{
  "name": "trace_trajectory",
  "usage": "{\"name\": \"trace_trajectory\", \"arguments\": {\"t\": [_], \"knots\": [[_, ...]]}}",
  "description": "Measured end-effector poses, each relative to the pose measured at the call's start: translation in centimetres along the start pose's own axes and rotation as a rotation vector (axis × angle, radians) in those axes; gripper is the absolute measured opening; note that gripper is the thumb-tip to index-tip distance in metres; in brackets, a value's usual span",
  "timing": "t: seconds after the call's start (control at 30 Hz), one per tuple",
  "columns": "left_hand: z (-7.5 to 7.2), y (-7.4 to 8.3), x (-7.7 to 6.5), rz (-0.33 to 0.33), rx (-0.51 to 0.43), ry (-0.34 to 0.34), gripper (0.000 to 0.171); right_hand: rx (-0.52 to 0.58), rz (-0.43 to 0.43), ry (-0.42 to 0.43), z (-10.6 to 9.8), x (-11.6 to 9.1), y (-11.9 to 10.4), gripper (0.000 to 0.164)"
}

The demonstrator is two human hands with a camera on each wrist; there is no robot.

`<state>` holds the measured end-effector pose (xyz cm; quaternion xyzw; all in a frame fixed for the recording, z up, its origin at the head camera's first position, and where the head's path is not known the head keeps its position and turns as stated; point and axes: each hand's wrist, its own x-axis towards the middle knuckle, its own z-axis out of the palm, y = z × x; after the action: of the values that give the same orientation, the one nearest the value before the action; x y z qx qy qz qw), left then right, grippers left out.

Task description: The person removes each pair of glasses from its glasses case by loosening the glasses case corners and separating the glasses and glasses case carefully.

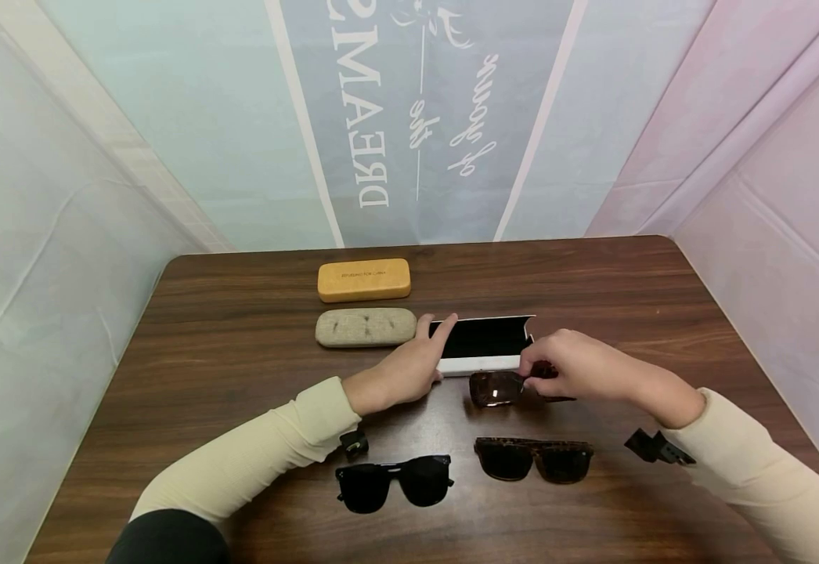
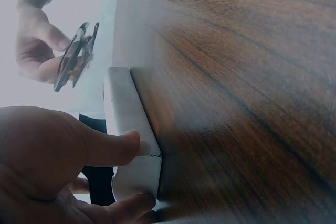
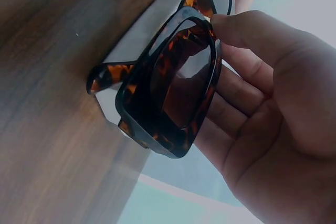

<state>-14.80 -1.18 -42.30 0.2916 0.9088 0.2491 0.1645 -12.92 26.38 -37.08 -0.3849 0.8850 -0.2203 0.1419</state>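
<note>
An open white glasses case [image 1: 480, 364] with a black lining lies mid-table. My left hand [image 1: 409, 366] grips its left end; in the left wrist view the thumb [image 2: 118, 149] lies on the outer white wall and a fingertip touches the end. Just in front of the case's right part, my right hand [image 1: 586, 364] pinches brown tortoiseshell sunglasses [image 1: 496, 389] at the middle of the frame. The right wrist view shows a dark lens [image 3: 181, 85] close up, with the thumb at the bridge. The sunglasses are outside the case, and part of the frame is hidden by the fingers.
Behind and left of the white case lie a closed yellow case [image 1: 363, 282] and a closed beige fabric case [image 1: 366, 329]. Nearer me are black sunglasses [image 1: 367, 487] and a second tortoiseshell pair [image 1: 508, 462]. Printed cloth [image 1: 240, 117] hangs behind the wooden table [image 1: 240, 313].
</note>
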Motion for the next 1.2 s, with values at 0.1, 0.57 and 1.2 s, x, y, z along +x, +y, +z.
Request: {"name": "trace_trajectory", "arguments": {"t": [0.1, 0.57, 1.2], "knots": [[0.0, 0.0, 0.0, 0.0, 0.0, 0.0, 0.087, 0.021, -0.001, -0.02, 0.5, 0.0, 0.2, 0.016], [0.0, 0.1, 0.0, 0.005, 0.011, 0.0, 0.087, 0.084, -0.022, -0.076, 2.6, -0.1, 1.4, 0.022], [0.0, 0.0, -0.1, 0.021, 0.022, 0.004, 0.084, 0.094, -0.003, -0.088, 3.4, 0.0, 1.5, 0.02]]}}
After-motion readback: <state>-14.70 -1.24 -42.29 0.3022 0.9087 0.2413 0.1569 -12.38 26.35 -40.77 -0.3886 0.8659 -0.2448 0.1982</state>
